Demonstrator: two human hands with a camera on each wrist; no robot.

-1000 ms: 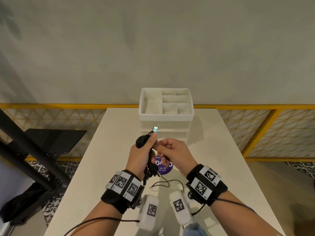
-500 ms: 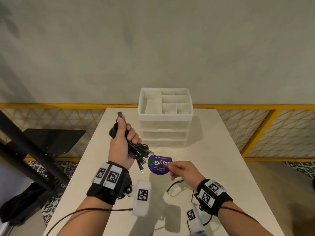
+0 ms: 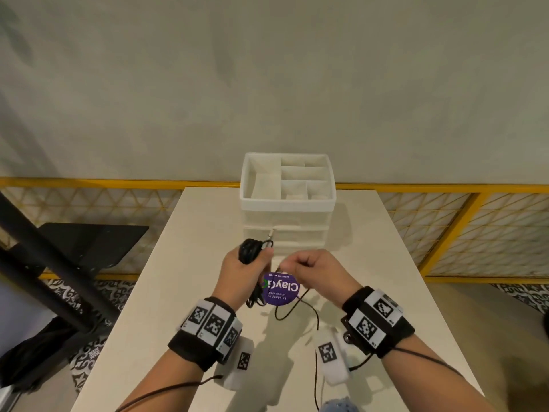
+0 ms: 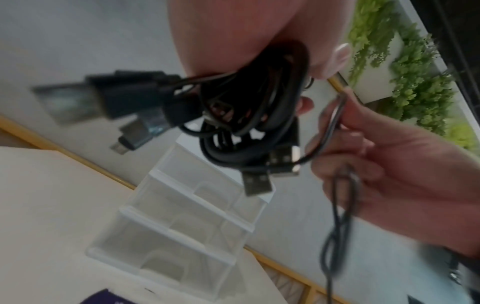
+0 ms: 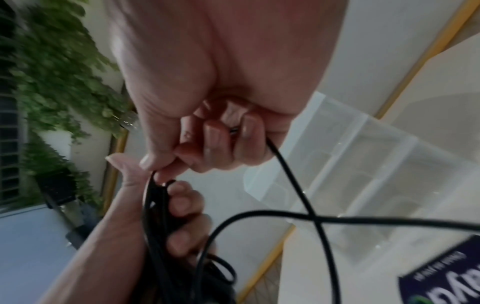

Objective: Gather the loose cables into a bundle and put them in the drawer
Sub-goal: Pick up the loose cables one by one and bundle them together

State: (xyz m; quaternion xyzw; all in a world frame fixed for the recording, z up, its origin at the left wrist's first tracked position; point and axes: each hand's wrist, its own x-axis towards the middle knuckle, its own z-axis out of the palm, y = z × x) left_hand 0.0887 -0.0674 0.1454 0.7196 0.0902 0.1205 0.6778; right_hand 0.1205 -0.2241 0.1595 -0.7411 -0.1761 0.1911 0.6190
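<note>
My left hand (image 3: 248, 270) grips a bundle of black cables (image 3: 251, 251) above the table, loops sticking out on top and ends hanging below the fist. In the left wrist view the cable bundle (image 4: 259, 107) shows several USB plugs. My right hand (image 3: 309, 270) is close beside it and pinches a thin black cable (image 5: 293, 176) between thumb and fingers; that thin cable (image 3: 297, 307) trails down onto the table. The white drawer unit (image 3: 286, 230) stands just behind both hands, its drawers closed.
A round purple sticker (image 3: 280, 288) lies on the white table (image 3: 178, 292) under the hands. The drawer unit's top tray (image 3: 288, 199) has open compartments. A yellow railing (image 3: 445, 188) runs behind the table, and a black stand (image 3: 59, 257) is at the left.
My left hand swung out left with the bundle, then came back to the centre. My right hand dropped to the sticker, then rose to the bundle pinching the thin cable.
</note>
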